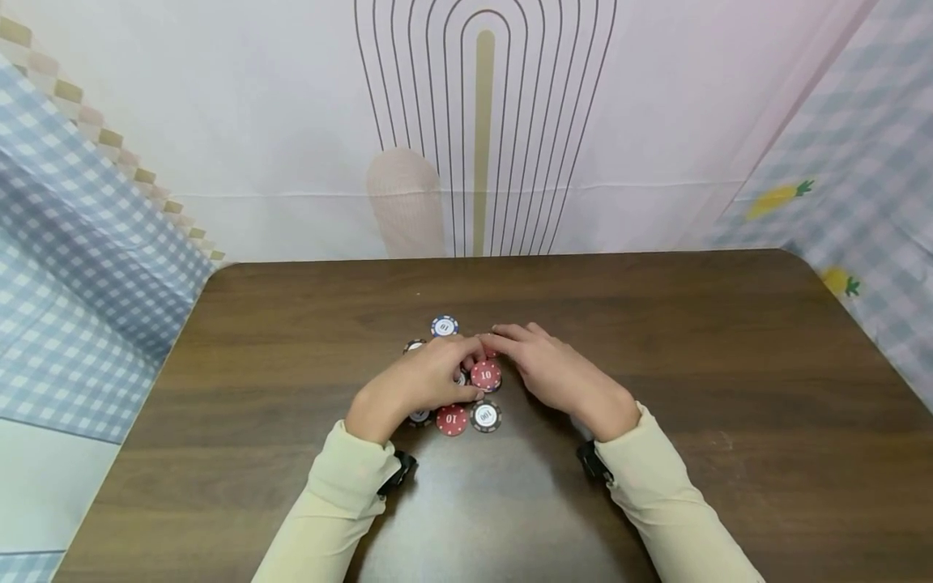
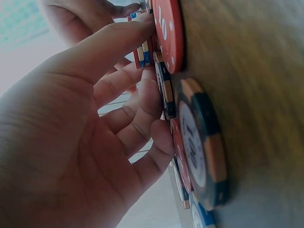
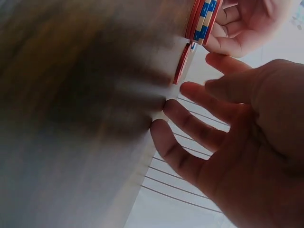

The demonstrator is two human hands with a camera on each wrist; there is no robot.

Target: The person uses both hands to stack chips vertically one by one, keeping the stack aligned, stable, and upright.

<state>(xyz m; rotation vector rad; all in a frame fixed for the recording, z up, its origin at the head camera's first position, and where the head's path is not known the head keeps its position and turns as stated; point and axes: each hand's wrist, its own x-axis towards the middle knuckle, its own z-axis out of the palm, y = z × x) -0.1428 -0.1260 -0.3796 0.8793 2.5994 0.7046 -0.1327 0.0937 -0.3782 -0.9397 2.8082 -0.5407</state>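
Head view: we see both hands over a cluster of poker chips in the middle of the brown table (image 1: pixel 656 324).

Our left hand (image 1: pixel 415 385) curls its fingers (image 2: pixel 142 102) onto the chips (image 1: pixel 470 397), touching their edges; whether it grips one, we cannot tell. Our right hand (image 1: pixel 557 376) holds its fingers (image 3: pixel 190 123) straight and spread, tips at a red chip (image 1: pixel 486 374).

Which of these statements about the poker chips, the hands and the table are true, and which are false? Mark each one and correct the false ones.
1. The chips lie on a brown wooden table. True.
2. The left hand rests over the chips. True.
3. The right hand is raised high above the table. False: it lies low beside the chips.
4. Every chip is red. False: a blue chip lies at the far side.
5. Both sleeves are cream. True.
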